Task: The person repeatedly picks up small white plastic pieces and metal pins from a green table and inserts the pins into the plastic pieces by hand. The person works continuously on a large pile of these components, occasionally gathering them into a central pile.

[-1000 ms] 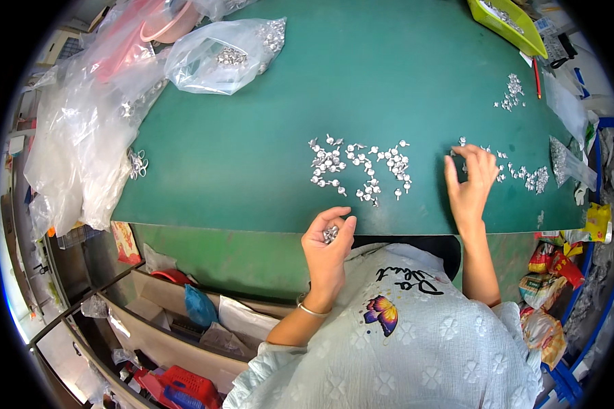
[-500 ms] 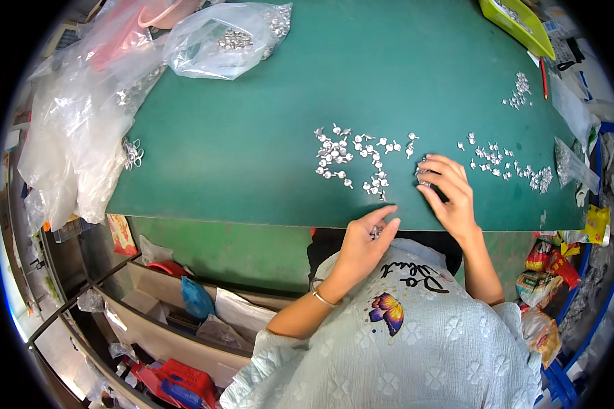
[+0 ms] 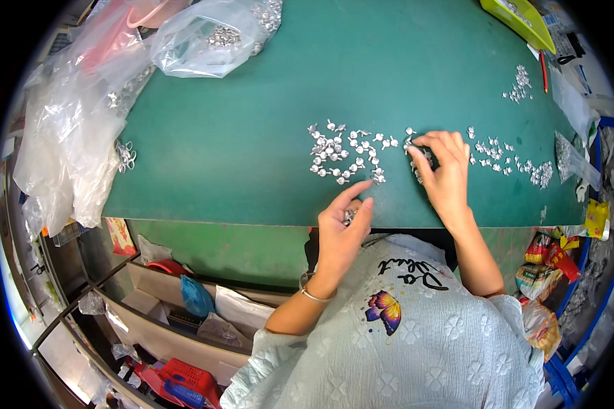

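Note:
Small shiny silver metal pieces [image 3: 329, 148], rounded with short stems, lie loosely grouped on the green table mat. My left hand [image 3: 340, 230] is at the table's front edge, holding several of these pieces in its curled palm. Its index finger reaches to the near edge of the group. Right of the group, my right hand [image 3: 447, 174] pinches at a silver piece [image 3: 408, 142] with its fingertips. More pieces show beneath its curled fingers, partly hidden.
More silver pieces [image 3: 494, 151] are scattered to the right, with a small heap [image 3: 519, 85] farther back. Clear plastic bags [image 3: 205, 51] fill the far left, and white rings [image 3: 125, 157] lie beside them. A lime-green tray [image 3: 525, 27] and a red pen [image 3: 544, 73] are far right.
My left hand has moved left and forward onto the table edge, closer to the group of pieces. My right hand has shifted slightly forward and left, its fingertips now at a piece.

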Demonstrator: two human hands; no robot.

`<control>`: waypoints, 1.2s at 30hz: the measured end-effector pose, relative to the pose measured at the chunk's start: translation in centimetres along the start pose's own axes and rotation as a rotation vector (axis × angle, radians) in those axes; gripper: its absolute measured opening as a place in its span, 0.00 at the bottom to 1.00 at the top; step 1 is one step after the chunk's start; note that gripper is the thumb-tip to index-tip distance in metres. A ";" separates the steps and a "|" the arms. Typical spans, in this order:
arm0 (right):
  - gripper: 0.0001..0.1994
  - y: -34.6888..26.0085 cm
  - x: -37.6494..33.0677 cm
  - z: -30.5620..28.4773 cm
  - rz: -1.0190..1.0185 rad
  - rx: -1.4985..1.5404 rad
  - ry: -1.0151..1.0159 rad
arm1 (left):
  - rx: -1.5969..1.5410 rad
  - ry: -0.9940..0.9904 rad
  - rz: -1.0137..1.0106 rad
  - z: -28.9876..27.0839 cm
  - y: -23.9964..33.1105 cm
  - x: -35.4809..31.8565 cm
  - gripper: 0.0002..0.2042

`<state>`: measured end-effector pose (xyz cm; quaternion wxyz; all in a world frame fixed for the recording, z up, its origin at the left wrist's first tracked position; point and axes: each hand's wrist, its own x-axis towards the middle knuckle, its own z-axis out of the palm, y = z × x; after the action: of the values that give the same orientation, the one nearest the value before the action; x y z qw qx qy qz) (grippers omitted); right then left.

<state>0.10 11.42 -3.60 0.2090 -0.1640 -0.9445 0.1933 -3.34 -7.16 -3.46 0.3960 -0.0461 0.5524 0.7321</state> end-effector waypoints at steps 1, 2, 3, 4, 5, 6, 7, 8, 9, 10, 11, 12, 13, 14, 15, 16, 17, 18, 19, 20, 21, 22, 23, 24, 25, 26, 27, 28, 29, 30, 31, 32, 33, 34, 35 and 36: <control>0.06 -0.1 0.2 0.3 -0.013 -0.026 -0.012 | -0.001 -0.015 -0.005 0.1 0.0 -0.1 0.14; 0.05 -0.2 0.3 0.6 -0.025 -0.053 -0.023 | -0.002 -0.030 -0.010 0.3 -0.1 -0.2 0.13; 0.05 -0.3 0.4 0.8 -0.038 -0.079 -0.035 | -0.004 -0.045 -0.014 0.4 -0.2 -0.3 0.12; 0.05 -0.3 0.2 0.9 -0.051 -0.065 -0.040 | 0.022 -0.053 -0.018 0.4 -0.4 -0.4 0.12; 0.05 -0.4 0.2 0.8 -0.066 -0.038 -0.049 | 0.043 -0.054 -0.007 0.4 -0.5 -0.5 0.12; 0.05 -0.4 0.2 0.7 -0.081 -0.010 -0.057 | 0.064 -0.054 0.004 0.4 -0.7 -0.5 0.12; 0.05 -0.4 0.1 0.4 -0.095 0.015 -0.064 | 0.086 -0.058 0.016 0.3 -0.8 -0.5 0.12; 0.06 -0.2 -0.1 0.2 -0.123 0.016 -0.093 | 0.091 -0.024 0.030 0.2 -0.6 -0.4 0.12; 0.07 -0.6 -0.1 -0.1 -0.103 0.002 -0.114 | 0.096 0.011 0.045 0.1 -0.5 -0.4 0.12; 0.07 -1.1 -0.1 -0.5 -0.081 -0.014 -0.135 | 0.102 0.044 0.059 0.1 -0.4 -0.4 0.12; 0.08 -1.4 0.0 -0.8 -0.060 -0.029 -0.156 | 0.077 0.070 0.060 -0.2 -0.3 -0.4 0.12; 0.12 -1.6 0.2 -0.8 -0.041 0.017 -0.235 | 0.052 0.097 0.062 -0.7 -0.2 -0.4 0.11; 0.14 -2.4 0.6 -0.6 -0.101 0.067 -0.235 | 0.027 0.124 0.063 -0.9 -0.2 -0.4 0.11; 0.16 -3.5 1.3 -0.2 -0.156 0.113 -0.231 | -0.043 0.153 0.068 -0.7 -0.1 -0.4 0.11; 0.18 -4.3 1.9 0.3 -0.211 0.160 -0.228 | -0.065 0.166 0.075 -0.8 0.0 -0.4 0.11; 0.22 -4.8 2.2 0.8 -0.228 0.190 -0.344 | -0.090 0.182 0.084 -0.8 0.1 -0.4 0.12; 0.23 -4.7 2.0 1.1 -0.252 0.161 -0.386 | -0.114 0.198 0.093 -0.9 0.2 -0.4 0.12; 0.23 -4.5 1.6 1.5 -0.275 0.131 -0.428 | -0.119 0.210 0.101 -1.0 0.2 -0.5 0.12; 0.23 -4.4 1.3 1.8 -0.305 0.102 -0.475 | -0.130 0.230 0.109 -1.2 0.1 -0.5 0.12; 0.22 -4.3 1.0 1.2 -0.297 0.136 -0.539 | -0.140 0.248 0.117 -1.4 0.1 -0.5 0.13; 0.22 -4.2 0.7 0.4 -0.299 0.094 -0.568 | -0.144 0.250 0.116 -1.5 0.1 -0.5 0.13; 0.22 -4.2 0.4 -0.6 -0.302 0.051 -0.598 | -0.150 0.253 0.115 -1.7 0.1 -0.5 0.13; 0.21 -3.9 0.3 -1.1 -0.306 0.008 -0.628 | -0.155 0.255 0.114 -1.8 0.1 -0.5 0.13; 0.21 -3.6 0.3 -1.1 -0.299 0.004 -0.619 | -0.167 0.264 0.122 -1.9 0.1 -0.5 0.13; 0.21 -3.8 0.6 -0.9 -0.308 0.040 -0.572 | -0.173 0.263 0.130 -1.8 0.1 -0.5 0.13; 0.21 -4.3 1.3 -0.5 -0.314 0.075 -0.524 | -0.178 0.258 0.136 -1.7 0.2 -0.4 0.13; 0.21 -4.9 2.1 0.1 -0.321 0.109 -0.477 | -0.181 0.264 0.153 -1.6 0.3 -0.5 0.13; 0.22 -5.6 2.7 1.2 -0.359 0.220 -0.481 | -0.182 0.276 0.171 -1.6 0.3 -0.5 0.13; 0.22 -6.2 2.6 1.7 -0.375 0.198 -0.497 | -0.184 0.288 0.190 -1.5 0.4 -0.5 0.13; 0.22 -6.7 2.5 2.1 -0.390 0.175 -0.512 | -0.195 0.289 0.203 -1.5 0.4 -0.5 0.12; 0.22 -7.0 2.4 2.5 -0.413 0.154 -0.532 | -0.211 0.297 0.218 -1.6 0.3 -0.6 0.12; 0.19 -6.9 2.2 2.3 -0.400 0.143 -0.533 | -0.227 0.305 0.233 -1.8 0.2 -0.7 0.12; 0.18 -6.3 2.1 2.0 -0.391 0.181 -0.540 | -0.231 0.311 0.233 -2.0 0.3 -0.7 0.11; 0.17 -5.5 1.9 1.5 -0.380 0.214 -0.550 | -0.240 0.314 0.230 -2.2 0.3 -0.8 0.11; 0.16 -5.1 1.8 1.3 -0.368 0.246 -0.559 | -0.248 0.317 0.226 -2.4 0.2 -0.8 0.10; 0.12 -5.2 1.8 1.4 -0.327 0.299 -0.461 | -0.261 0.313 0.222 -2.4 0.2 -0.7 0.10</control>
<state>-3.24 7.18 -1.91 0.0396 0.0705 -0.9419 0.3259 -3.88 -9.59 -3.92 0.2132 -0.1491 0.5096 0.8201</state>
